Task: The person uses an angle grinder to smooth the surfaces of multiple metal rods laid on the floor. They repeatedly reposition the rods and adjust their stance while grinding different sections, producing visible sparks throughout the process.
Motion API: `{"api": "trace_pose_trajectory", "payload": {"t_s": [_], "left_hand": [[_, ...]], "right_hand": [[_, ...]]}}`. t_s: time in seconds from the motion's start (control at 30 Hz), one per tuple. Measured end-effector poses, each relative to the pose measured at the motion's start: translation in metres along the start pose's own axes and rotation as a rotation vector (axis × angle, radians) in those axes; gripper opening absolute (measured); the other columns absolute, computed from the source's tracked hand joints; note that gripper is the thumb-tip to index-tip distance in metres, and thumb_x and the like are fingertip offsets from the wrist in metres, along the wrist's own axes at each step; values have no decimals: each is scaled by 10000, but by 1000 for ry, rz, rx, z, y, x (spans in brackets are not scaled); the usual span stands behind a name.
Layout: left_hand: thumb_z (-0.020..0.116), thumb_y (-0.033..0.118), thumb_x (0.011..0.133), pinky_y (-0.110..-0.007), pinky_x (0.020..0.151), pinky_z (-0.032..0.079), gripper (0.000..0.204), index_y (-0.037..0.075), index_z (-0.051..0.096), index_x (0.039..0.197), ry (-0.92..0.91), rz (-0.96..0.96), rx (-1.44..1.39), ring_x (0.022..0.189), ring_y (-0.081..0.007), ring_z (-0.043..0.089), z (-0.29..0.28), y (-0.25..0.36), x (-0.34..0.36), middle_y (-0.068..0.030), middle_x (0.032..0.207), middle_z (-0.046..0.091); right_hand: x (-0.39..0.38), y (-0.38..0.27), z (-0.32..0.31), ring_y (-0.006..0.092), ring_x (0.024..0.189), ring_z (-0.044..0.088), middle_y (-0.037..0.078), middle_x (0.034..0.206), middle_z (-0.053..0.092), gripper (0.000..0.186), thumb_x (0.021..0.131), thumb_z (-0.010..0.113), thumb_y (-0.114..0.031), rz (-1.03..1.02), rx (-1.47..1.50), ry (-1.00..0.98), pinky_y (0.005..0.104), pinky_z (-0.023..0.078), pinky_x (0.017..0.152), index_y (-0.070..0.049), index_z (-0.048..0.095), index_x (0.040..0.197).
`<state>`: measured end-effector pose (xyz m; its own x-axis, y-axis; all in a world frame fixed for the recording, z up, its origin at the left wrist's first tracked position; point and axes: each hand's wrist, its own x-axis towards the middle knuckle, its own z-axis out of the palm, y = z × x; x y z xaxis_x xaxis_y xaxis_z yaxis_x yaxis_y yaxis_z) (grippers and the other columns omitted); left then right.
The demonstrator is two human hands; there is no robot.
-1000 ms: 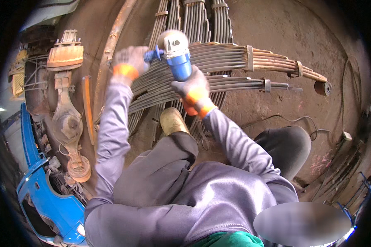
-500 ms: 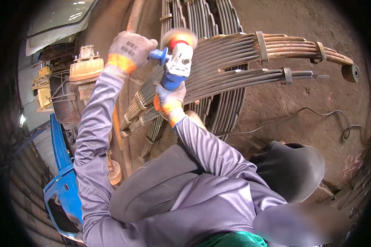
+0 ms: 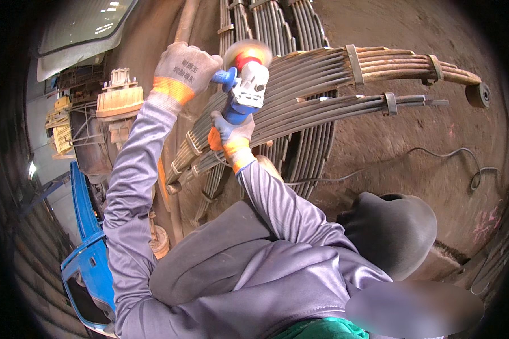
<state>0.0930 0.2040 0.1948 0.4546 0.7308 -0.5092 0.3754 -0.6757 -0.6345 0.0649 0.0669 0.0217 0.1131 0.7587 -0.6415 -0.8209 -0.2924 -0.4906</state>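
An angle grinder (image 3: 251, 83) with a silver head and blue body is held over a stack of leaf springs (image 3: 305, 72). Its round attachment (image 3: 247, 53) is blurred, red at the hub and tan-brown around it. My left hand (image 3: 188, 70), in a grey glove with an orange cuff, is closed round the blue side handle (image 3: 225, 78). Lower down, my right hand (image 3: 233, 133) wraps the grinder's blue body; its glove is grey and orange. A second, thinner leaf spring (image 3: 345, 112) with a metal clip lies just nearer to me.
More leaf springs (image 3: 314, 155) lie crosswise underneath. A dark cable (image 3: 435, 152) runs over the brown floor at right. On the left stand a rusty hub-like part (image 3: 120, 103) and a blue vehicle cab part (image 3: 90, 263). A long pipe (image 3: 186, 22) extends at the far left of the springs.
The view has shifted slightly. Both hands still grip the grinder, which stays in nearly the same place over the springs.
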Motion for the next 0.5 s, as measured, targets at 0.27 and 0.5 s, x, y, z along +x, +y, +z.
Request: {"api": "trace_pose_trajectory", "payload": {"t_s": [0.27, 0.5], "left_hand": [[698, 171, 839, -396, 735, 552, 46, 177, 681, 881, 38, 19, 68, 836, -233, 752, -13, 9, 7, -45, 820, 748], [690, 195, 848, -397, 726, 556, 16, 183, 698, 853, 172, 46, 106, 800, -244, 756, -34, 19, 27, -47, 790, 749]], "right_hand": [[7, 2, -8, 197, 927, 686, 89, 1063, 716, 614, 661, 912, -127, -46, 44, -8, 356, 550, 852, 0, 617, 1184], [21, -12, -17, 185, 917, 675, 79, 1058, 706, 608, 667, 914, -126, -60, 90, 4, 344, 546, 846, 3, 620, 1183]]}}
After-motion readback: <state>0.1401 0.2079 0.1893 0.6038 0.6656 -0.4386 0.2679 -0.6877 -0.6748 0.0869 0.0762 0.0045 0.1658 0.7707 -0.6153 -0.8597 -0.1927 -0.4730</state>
